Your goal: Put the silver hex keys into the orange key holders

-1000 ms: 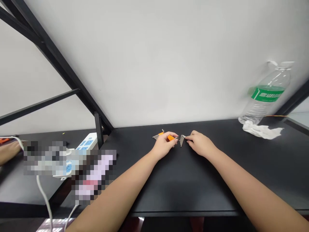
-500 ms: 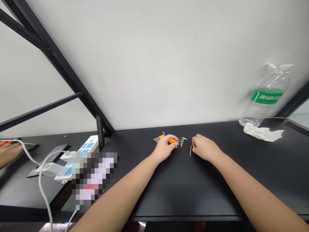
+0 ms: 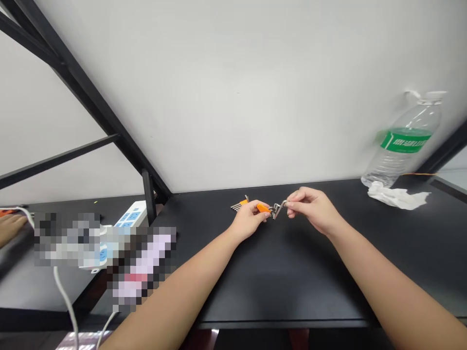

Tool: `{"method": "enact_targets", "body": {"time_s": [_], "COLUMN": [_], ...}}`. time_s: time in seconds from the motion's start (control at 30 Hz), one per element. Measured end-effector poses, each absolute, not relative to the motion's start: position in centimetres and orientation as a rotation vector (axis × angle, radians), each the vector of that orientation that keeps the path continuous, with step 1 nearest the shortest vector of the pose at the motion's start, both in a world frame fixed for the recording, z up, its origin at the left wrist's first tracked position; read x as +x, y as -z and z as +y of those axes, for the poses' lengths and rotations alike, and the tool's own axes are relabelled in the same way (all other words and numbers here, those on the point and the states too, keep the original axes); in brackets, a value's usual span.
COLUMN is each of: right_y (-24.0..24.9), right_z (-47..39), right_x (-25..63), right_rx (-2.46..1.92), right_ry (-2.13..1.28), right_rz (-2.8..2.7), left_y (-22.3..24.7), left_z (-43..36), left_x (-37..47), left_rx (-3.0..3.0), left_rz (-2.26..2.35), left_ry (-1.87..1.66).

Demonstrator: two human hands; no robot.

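Between the thumb and fingers of my left hand [image 3: 248, 222] is an orange hex key holder [image 3: 262, 208], partly covered by the hand. Close to its right end some small L-shaped hex keys show, but I cannot tell whether they sit in it. My right hand [image 3: 316, 209] pinches a larger silver hex key [image 3: 280, 210] by its bent end, the long arm slanting down and left towards the holder. Just behind my left hand, a second orange holder [image 3: 243, 202] with several hex keys [image 3: 236, 207] lies on the black table [image 3: 284, 277].
A clear plastic bottle [image 3: 396, 155] with a green label leans at the back right, beside crumpled white tissue [image 3: 398, 197]. To the left are a white power strip [image 3: 130, 216], cables [image 3: 65, 296] and a blurred-out item [image 3: 149, 262]. Another person's hand [image 3: 12, 227] shows at the far left.
My right hand has lifted the larger hex key off the table and brought it left, up to the orange holder. The holder in my left hand is tilted a little differently.
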State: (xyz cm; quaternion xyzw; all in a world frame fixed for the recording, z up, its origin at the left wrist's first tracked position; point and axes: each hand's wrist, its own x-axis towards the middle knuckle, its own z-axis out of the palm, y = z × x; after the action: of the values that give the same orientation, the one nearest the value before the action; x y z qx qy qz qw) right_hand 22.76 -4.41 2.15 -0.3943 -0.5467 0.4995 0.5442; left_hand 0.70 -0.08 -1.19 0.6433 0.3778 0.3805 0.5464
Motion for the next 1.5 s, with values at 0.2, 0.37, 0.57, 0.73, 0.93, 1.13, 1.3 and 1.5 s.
{"method": "enact_targets", "body": {"time_s": [0.2,0.37,0.57,0.73,0.93,1.13,1.3,1.5], "right_y": [-1.7,-1.4,-1.5,-1.1,-1.1,-0.9,-0.8,-1.0], "right_z": [-4.3,-4.3,-4.4,-4.3,-4.4,-4.7,-4.7,-4.7], "right_x": [21.6,21.2,21.1,21.3,20.7,19.7,19.3,19.8], "right_rx": [-0.909,-0.894,-0.927,-0.966,-0.922,-0.918,-0.903,-0.925], "right_ry": [-1.117,-1.109,-1.059,-0.922,-0.956,-0.908,-0.917,-1.018], "right_rz": [-1.154,-1.175,-1.212,-1.302,-1.191,-1.131,-1.087,-1.136], "left_y": [1.3,0.9,0.4,0.7,1.0,0.9,0.8,0.9], "left_z": [-0.5,-0.8,-1.0,-0.8,-0.7,-0.9,-0.8,-0.6], "left_x": [0.8,0.7,0.7,0.8,0.8,0.8,0.8,0.6], "left_rx": [1.464,1.471,1.511,1.481,1.483,1.478,1.478,1.478], "left_rz": [0.802,0.831,0.884,0.871,0.854,0.841,0.841,0.854], "left_ry": [-0.854,-0.845,-0.824,-0.823,-0.811,-0.804,-0.833,-0.795]}}
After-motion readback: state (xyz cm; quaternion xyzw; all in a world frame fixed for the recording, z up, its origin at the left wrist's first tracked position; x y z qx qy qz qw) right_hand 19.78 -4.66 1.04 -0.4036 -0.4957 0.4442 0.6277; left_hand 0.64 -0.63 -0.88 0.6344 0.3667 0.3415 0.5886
